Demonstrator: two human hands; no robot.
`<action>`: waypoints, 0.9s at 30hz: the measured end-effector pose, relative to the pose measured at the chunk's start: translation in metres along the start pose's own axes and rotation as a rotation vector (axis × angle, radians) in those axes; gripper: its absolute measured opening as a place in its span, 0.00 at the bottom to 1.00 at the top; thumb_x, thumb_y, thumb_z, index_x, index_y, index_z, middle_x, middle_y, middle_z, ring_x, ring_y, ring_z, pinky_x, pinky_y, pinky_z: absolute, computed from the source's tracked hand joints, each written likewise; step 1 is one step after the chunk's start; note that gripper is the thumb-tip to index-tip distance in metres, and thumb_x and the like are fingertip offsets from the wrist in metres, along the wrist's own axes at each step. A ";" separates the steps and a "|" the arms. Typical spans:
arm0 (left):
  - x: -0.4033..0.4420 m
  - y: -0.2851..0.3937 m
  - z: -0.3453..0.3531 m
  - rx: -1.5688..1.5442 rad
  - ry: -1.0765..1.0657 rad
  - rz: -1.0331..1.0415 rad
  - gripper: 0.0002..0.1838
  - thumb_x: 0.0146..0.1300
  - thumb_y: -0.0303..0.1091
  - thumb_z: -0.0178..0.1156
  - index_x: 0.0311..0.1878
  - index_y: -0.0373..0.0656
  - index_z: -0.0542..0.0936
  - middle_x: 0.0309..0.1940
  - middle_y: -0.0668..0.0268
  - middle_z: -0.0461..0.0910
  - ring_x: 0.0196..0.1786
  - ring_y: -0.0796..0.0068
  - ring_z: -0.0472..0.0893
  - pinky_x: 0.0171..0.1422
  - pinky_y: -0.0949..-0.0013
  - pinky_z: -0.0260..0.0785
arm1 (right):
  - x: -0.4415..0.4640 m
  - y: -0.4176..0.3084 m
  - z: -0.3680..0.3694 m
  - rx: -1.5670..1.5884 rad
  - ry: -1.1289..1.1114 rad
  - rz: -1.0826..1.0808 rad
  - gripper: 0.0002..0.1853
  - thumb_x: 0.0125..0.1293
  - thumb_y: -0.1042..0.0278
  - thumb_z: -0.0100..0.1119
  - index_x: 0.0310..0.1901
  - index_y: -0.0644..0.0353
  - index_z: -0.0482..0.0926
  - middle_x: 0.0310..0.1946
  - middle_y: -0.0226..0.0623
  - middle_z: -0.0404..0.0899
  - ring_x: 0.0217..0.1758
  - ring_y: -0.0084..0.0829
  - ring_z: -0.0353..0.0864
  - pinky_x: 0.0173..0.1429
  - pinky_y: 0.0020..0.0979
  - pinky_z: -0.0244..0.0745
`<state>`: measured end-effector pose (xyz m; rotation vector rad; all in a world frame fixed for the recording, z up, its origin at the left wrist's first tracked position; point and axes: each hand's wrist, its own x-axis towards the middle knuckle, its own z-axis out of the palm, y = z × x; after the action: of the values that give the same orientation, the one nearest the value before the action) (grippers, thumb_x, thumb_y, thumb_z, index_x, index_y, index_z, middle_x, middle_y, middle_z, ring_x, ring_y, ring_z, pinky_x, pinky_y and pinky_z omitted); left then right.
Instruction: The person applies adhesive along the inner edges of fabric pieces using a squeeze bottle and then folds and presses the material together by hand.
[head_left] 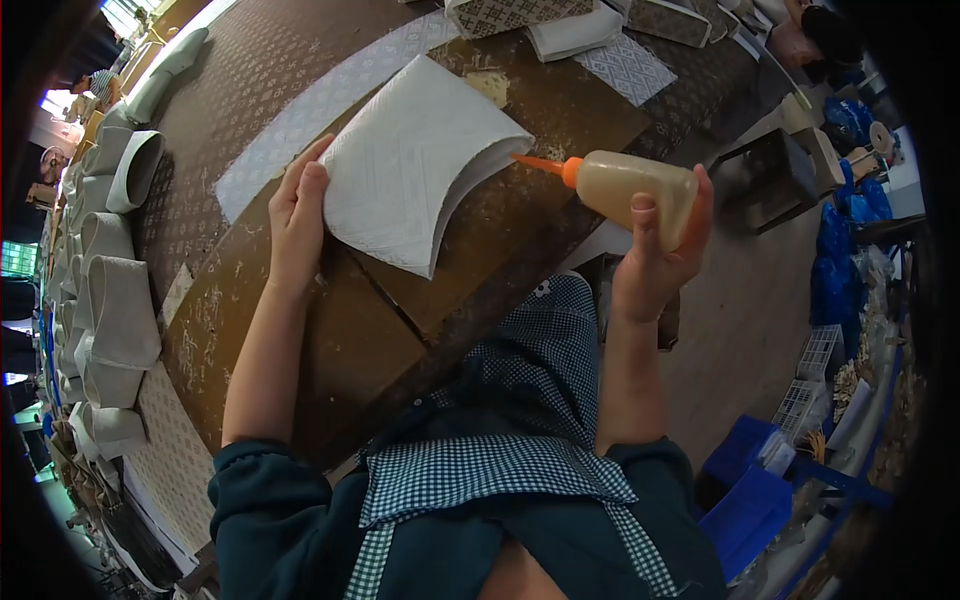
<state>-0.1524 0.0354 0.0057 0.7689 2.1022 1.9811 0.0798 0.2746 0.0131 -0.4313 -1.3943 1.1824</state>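
Observation:
My left hand (300, 210) grips the left edge of a white textured piece (410, 160), folded into a sleeve with an open end facing right. It is held tilted over the brown worktable (300, 350). In my right hand (655, 250) is a squeeze glue bottle (635, 185) with pale tan contents and an orange nozzle. The bottle lies nearly level, and its tip is at the sleeve's open edge; whether it touches I cannot tell. Fingers wrap the bottle's base, with the thumb on its near side.
Several similar pale sleeves (120, 310) stand in rows at the left. Patterned pieces (520, 15) lie at the table's far end. A dark stool (765, 180) stands on the right, with blue bins (745, 500) lower right. The table edge runs close before my lap.

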 end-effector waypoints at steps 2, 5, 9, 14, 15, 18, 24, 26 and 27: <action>-0.002 -0.001 -0.001 0.039 -0.012 0.009 0.24 0.74 0.48 0.52 0.62 0.38 0.77 0.51 0.66 0.76 0.54 0.78 0.72 0.63 0.73 0.62 | -0.001 0.006 0.000 -0.006 -0.005 0.019 0.35 0.63 0.65 0.70 0.68 0.62 0.64 0.56 0.36 0.71 0.56 0.28 0.74 0.61 0.31 0.75; -0.001 0.000 -0.003 0.058 -0.019 0.017 0.24 0.74 0.48 0.53 0.62 0.39 0.77 0.52 0.66 0.76 0.55 0.78 0.72 0.63 0.72 0.62 | -0.003 0.010 0.003 -0.009 0.020 0.067 0.33 0.63 0.66 0.69 0.67 0.62 0.65 0.56 0.36 0.72 0.56 0.28 0.74 0.61 0.31 0.75; -0.001 0.000 -0.003 0.019 -0.030 0.007 0.24 0.75 0.47 0.52 0.62 0.38 0.77 0.52 0.67 0.77 0.55 0.78 0.72 0.63 0.73 0.62 | -0.004 0.017 0.007 0.024 0.045 0.128 0.32 0.63 0.67 0.69 0.66 0.61 0.67 0.55 0.36 0.73 0.56 0.27 0.74 0.61 0.30 0.74; 0.000 0.000 -0.004 0.048 -0.048 0.054 0.23 0.75 0.45 0.52 0.62 0.38 0.77 0.52 0.68 0.77 0.55 0.79 0.72 0.64 0.73 0.61 | -0.004 0.019 0.011 0.077 -0.004 0.173 0.30 0.64 0.68 0.69 0.66 0.61 0.68 0.54 0.35 0.74 0.55 0.25 0.74 0.61 0.29 0.73; 0.000 0.000 -0.004 0.051 -0.052 0.055 0.23 0.75 0.45 0.52 0.62 0.38 0.77 0.52 0.69 0.77 0.55 0.79 0.72 0.64 0.74 0.61 | -0.004 0.019 0.011 0.084 -0.014 0.178 0.30 0.64 0.68 0.69 0.66 0.61 0.68 0.54 0.35 0.74 0.55 0.25 0.74 0.61 0.29 0.73; 0.000 -0.002 -0.005 0.083 -0.049 0.062 0.23 0.75 0.46 0.52 0.62 0.38 0.77 0.53 0.68 0.77 0.56 0.79 0.72 0.64 0.73 0.61 | -0.003 0.017 0.012 0.105 -0.035 0.224 0.30 0.63 0.66 0.69 0.65 0.62 0.69 0.52 0.33 0.76 0.54 0.24 0.75 0.61 0.28 0.72; 0.000 -0.001 -0.005 0.109 -0.040 0.077 0.24 0.75 0.48 0.52 0.61 0.38 0.77 0.53 0.66 0.77 0.56 0.78 0.72 0.64 0.73 0.61 | -0.005 0.023 0.012 0.170 -0.076 0.288 0.30 0.62 0.65 0.71 0.64 0.61 0.72 0.50 0.31 0.77 0.52 0.22 0.76 0.61 0.27 0.72; 0.000 -0.001 -0.005 0.114 -0.036 0.085 0.24 0.75 0.48 0.52 0.61 0.39 0.77 0.52 0.66 0.77 0.55 0.78 0.72 0.64 0.73 0.61 | -0.006 0.023 0.012 0.186 -0.100 0.304 0.30 0.61 0.66 0.71 0.64 0.60 0.72 0.50 0.30 0.77 0.52 0.21 0.76 0.61 0.27 0.72; 0.001 -0.001 -0.004 0.117 -0.035 0.090 0.24 0.75 0.48 0.52 0.61 0.39 0.77 0.52 0.66 0.77 0.55 0.78 0.72 0.63 0.73 0.61 | -0.007 0.023 0.012 0.194 -0.111 0.312 0.30 0.61 0.66 0.71 0.64 0.60 0.72 0.50 0.29 0.77 0.52 0.21 0.76 0.61 0.27 0.72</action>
<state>-0.1550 0.0318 0.0054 0.9266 2.2172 1.8857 0.0615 0.2739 -0.0071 -0.4623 -1.3208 1.6019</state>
